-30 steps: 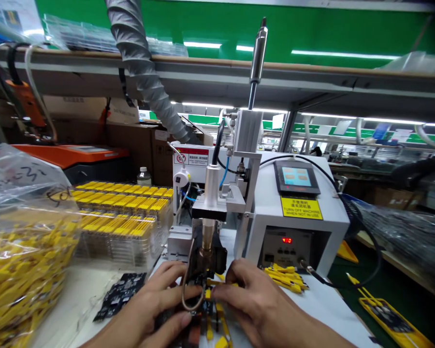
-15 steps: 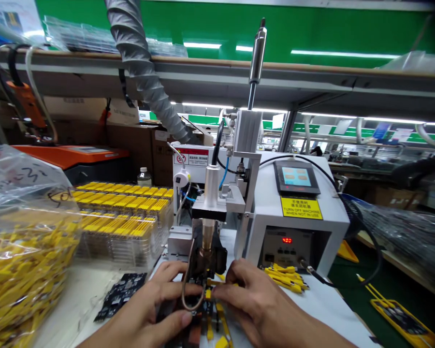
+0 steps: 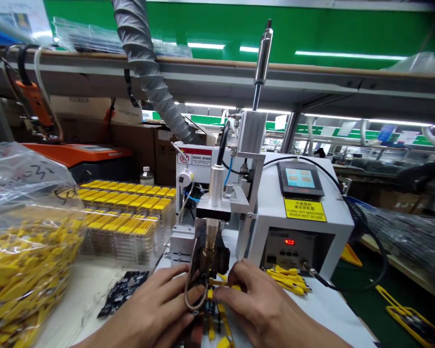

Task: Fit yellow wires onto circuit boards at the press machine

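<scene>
A white machine (image 3: 270, 203) stands at the back of the desk (image 3: 322, 304), its metal barrel (image 3: 211, 232) pointing down between the two hands, and a clear bag (image 3: 29, 270) of yellow leads fills the near left side. The left hand (image 3: 163, 299) reaches in beside the barrel's lower end, its fingers curled against small dark parts; whether they grip anything I cannot tell. The right hand (image 3: 257, 299) has thumb and forefinger closed on a short yellow cable (image 3: 236, 287), which sits just right of the barrel's foot. A loose heap of yellow cables (image 3: 288, 279) lies past that hand, and a pile of dark circuit boards (image 3: 125, 290) beyond the left. The cable should be very light, bendy along its strap and stiffer at its moulded ends, with a smooth skin that may slip a little; the boards look thin and rigid, best taken by their edges. A pinch on the yellow plug end (image 3: 210, 294) seems surest (well clear of that barrel, which is probably hot).
</scene>
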The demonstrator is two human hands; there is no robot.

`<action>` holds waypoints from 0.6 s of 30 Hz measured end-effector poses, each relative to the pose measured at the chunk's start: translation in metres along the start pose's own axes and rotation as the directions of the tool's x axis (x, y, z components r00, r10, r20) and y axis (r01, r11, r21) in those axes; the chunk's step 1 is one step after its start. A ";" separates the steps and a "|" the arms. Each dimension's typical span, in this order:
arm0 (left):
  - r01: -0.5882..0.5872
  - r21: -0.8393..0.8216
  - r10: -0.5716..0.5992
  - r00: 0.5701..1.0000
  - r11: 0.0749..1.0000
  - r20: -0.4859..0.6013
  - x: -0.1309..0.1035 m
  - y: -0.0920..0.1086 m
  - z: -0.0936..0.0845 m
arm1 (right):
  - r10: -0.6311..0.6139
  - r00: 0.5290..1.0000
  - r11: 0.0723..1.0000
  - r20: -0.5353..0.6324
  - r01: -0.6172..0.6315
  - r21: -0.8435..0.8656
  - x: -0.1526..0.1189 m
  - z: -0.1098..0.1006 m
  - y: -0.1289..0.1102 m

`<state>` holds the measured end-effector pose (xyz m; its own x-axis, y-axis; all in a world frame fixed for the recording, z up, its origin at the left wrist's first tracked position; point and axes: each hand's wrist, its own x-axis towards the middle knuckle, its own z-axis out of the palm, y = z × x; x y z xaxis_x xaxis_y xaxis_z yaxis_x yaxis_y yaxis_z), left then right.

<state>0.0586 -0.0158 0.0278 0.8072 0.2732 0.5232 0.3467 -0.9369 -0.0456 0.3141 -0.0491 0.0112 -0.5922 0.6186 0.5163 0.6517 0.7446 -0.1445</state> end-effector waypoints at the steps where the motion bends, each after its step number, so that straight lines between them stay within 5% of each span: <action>1: -0.025 0.047 0.025 1.000 0.999 0.011 0.001 0.001 -0.001 | -0.002 1.000 1.000 0.000 0.002 -0.014 0.000 0.000 0.000; 9: -0.201 0.233 0.176 0.976 0.951 0.127 0.002 0.001 0.000 | -0.050 0.999 0.995 -0.004 0.049 -0.092 0.003 -0.006 -0.005; 18: -0.179 0.230 0.137 0.973 0.957 0.186 -0.001 0.001 0.003 | -0.047 0.998 0.999 -0.030 0.046 -0.028 0.005 -0.008 -0.004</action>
<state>0.0593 -0.0163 0.0249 0.9218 0.1782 0.3441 0.2973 -0.8949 -0.3329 0.3122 -0.0513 0.0210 -0.6076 0.5753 0.5475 0.6367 0.7649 -0.0972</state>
